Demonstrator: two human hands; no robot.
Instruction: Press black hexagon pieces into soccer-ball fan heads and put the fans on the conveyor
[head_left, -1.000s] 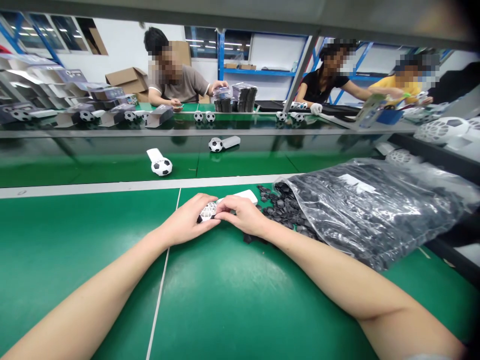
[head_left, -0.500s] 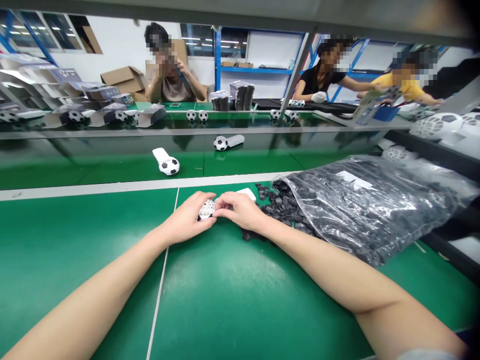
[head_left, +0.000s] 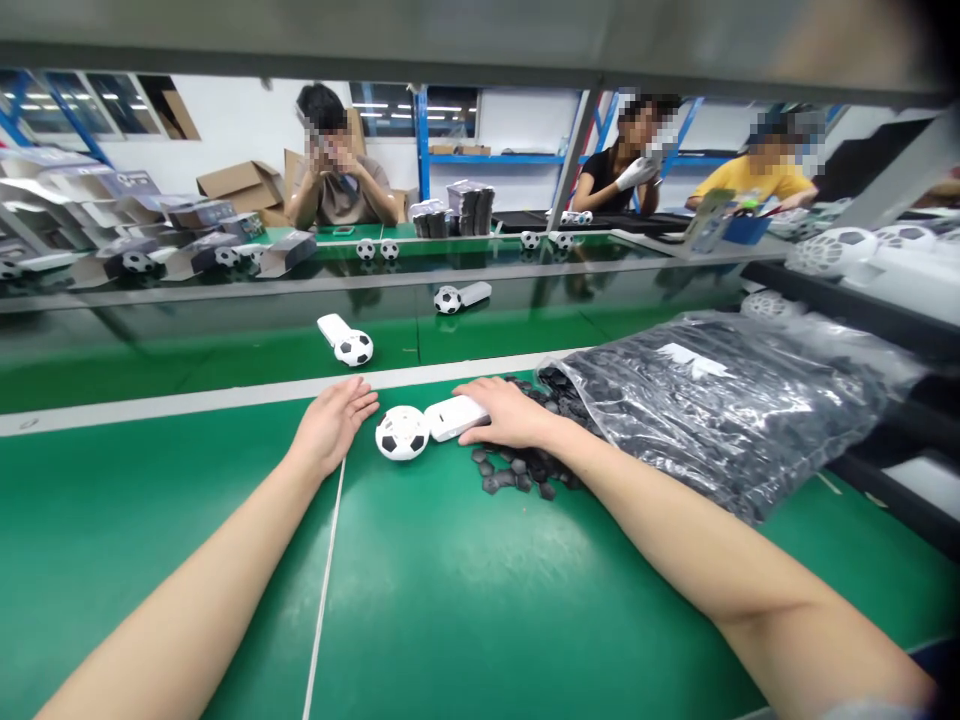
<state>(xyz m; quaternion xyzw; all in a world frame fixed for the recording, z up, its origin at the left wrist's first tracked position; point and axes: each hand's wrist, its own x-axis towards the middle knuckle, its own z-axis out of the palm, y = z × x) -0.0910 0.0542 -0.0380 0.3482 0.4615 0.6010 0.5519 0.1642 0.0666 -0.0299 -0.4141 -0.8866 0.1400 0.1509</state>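
Since the earlier frame, our left hand point(head_left: 334, 425) has let go of the ball unit point(head_left: 402, 442), which now lies on the green worktop point(head_left: 450, 610), left of the clear bag point(head_left: 720, 405), with black patches showing on its near side. Left grip: wide, with nothing in it, just beside the ball. Our right hand point(head_left: 514, 413) has its grip closed round the handle at the end toward the bag. We take this as a pause in the handling, the unit steadied from one side only.

Loose black pieces point(head_left: 517, 478) lie spilled at the bag's mouth, some just short of our right forearm; the bag itself holds many more, dark through the plastic. Right of the bag, we see a black rack point(head_left: 885, 316) bearing white, latticed ball shells point(head_left: 834, 252). Beyond the bag and to its left, two more units point(head_left: 354, 348) rest on a shiny green strip point(head_left: 247, 355). Farther still, left of the bag, stand open small boxes point(head_left: 289, 253); beyond it is a blue bin point(head_left: 744, 231), whose contents we cannot tell.
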